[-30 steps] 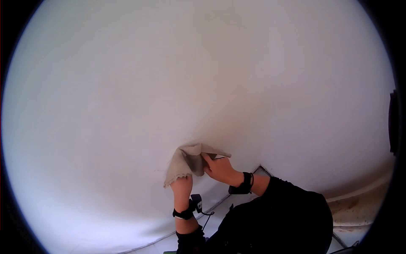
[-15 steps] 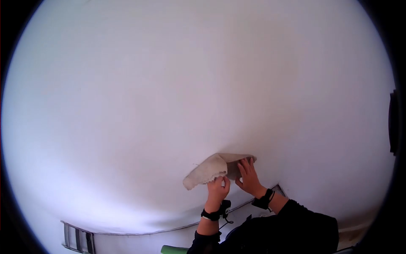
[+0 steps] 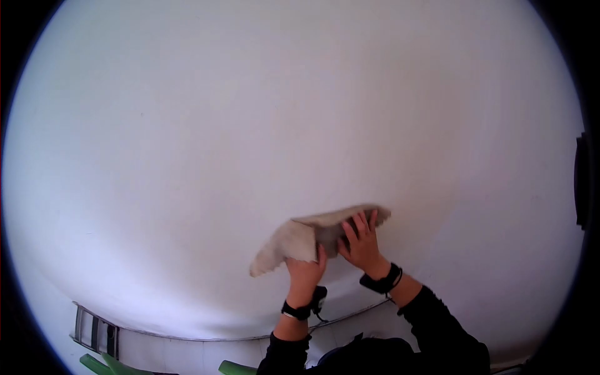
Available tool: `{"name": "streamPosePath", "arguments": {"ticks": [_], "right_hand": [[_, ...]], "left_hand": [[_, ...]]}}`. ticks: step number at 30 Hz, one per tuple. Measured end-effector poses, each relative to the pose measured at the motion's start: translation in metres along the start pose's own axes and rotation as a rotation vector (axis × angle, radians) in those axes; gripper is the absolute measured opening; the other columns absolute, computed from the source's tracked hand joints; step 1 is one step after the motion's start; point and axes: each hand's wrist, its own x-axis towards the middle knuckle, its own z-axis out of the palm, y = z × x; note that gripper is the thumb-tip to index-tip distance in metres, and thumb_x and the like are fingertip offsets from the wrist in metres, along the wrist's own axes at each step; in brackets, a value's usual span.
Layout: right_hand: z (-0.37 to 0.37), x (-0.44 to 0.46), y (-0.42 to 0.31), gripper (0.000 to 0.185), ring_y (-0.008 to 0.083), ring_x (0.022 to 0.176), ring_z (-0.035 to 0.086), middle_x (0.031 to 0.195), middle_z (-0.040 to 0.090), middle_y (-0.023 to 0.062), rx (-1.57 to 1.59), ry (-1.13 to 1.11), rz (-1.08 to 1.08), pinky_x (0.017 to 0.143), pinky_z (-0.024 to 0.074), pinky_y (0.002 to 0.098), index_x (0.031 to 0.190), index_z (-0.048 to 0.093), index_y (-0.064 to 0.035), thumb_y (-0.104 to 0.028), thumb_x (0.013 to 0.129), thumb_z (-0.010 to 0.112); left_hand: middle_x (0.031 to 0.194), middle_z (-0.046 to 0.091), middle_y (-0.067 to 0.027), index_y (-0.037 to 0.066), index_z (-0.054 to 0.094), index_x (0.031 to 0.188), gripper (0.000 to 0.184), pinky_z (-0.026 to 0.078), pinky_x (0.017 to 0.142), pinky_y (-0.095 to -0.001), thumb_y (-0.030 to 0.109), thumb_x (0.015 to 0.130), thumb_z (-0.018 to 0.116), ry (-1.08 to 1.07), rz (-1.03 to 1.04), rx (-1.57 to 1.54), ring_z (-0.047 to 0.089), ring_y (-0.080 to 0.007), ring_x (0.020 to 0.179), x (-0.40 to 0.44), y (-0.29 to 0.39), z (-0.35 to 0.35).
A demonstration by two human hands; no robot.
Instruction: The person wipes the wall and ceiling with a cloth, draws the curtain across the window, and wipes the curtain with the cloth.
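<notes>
I have the cloth (image 3: 295,239), long axis eight to two o'clock, at eleven from the left hand (image 3: 304,274) — its fingers go under a fold, grip unclear to me. The right hand (image 3: 362,247), nearer two, spreads its fingers on the cloth, unclenched. The white surface (image 3: 281,112) stretches widest toward twelve.

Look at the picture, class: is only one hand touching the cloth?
No, the left hand and the right hand both touch the cloth.

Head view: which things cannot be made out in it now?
In the head view:
Left hand: fingers mostly hidden behind the cloth.
Cloth: far side turned away.
Green objects: cut off by the bottom edge.
Black object: outline lost at the dark right edge.
</notes>
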Motion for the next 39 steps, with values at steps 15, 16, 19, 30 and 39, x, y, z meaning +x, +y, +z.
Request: {"name": "streamPosePath", "arguments": {"ticks": [15,16,19,30,39], "right_hand": [[-0.049,0.155,0.028,0.064,0.0205,0.122,0.031,0.128,0.036,0.0072,0.001,-0.035,-0.383,0.102,0.0185,0.0408,0.123,0.039,-0.0097,-0.030,0.067,0.063],[-0.047,0.151,0.038,0.063,0.0217,0.121,0.031,0.128,0.036,0.0086,-0.015,-0.027,-0.333,0.102,0.0186,0.0415,0.122,0.039,-0.0078,-0.029,0.068,0.063],[-0.078,0.171,-0.006,0.059,0.0254,0.121,0.031,0.128,0.036,0.0120,-0.097,0.021,-0.253,0.102,0.0185,0.0441,0.120,0.041,-0.0041,-0.026,0.069,0.062],[0.009,0.047,-0.010,0.051,0.0411,0.120,0.025,0.128,0.028,0.0222,-0.125,0.002,0.165,0.096,0.0163,0.0595,0.116,0.042,-0.0007,-0.021,0.072,0.058],[-0.001,0.126,-0.064,0.061,0.0364,0.120,0.028,0.123,0.035,0.0216,-0.035,0.096,0.014,0.097,0.0146,0.0587,0.115,0.045,-0.0053,-0.026,0.062,0.065]], "left_hand": [[0.127,0.036,-0.0216,0.001,0.029,0.128,0.057,0.028,0.095,-0.0386,0.020,0.080,0.051,-0.014,0.260,0.130,0.033,-0.0354,0.118,0.153,0.029,-0.050],[0.120,0.043,-0.0223,-0.001,0.034,0.125,0.056,0.033,0.090,-0.0396,0.026,0.079,0.053,-0.004,0.275,0.202,0.040,-0.0368,0.111,0.157,0.033,-0.038],[0.104,0.052,-0.0227,-0.003,0.046,0.114,0.051,0.038,0.083,-0.0409,0.031,0.077,0.055,-0.112,0.305,0.146,0.048,-0.0374,0.097,0.168,0.053,-0.095],[0.086,0.060,-0.0089,0.013,0.059,0.094,0.034,0.046,0.064,-0.0389,0.041,0.076,0.053,-0.807,0.331,0.038,0.058,-0.0271,0.077,0.108,0.002,-0.053],[0.101,0.056,-0.0107,0.010,0.056,0.103,0.038,0.042,0.077,-0.0390,0.036,0.074,0.058,-0.232,0.296,0.147,0.052,-0.0278,0.094,0.121,-0.030,-0.107]]}}
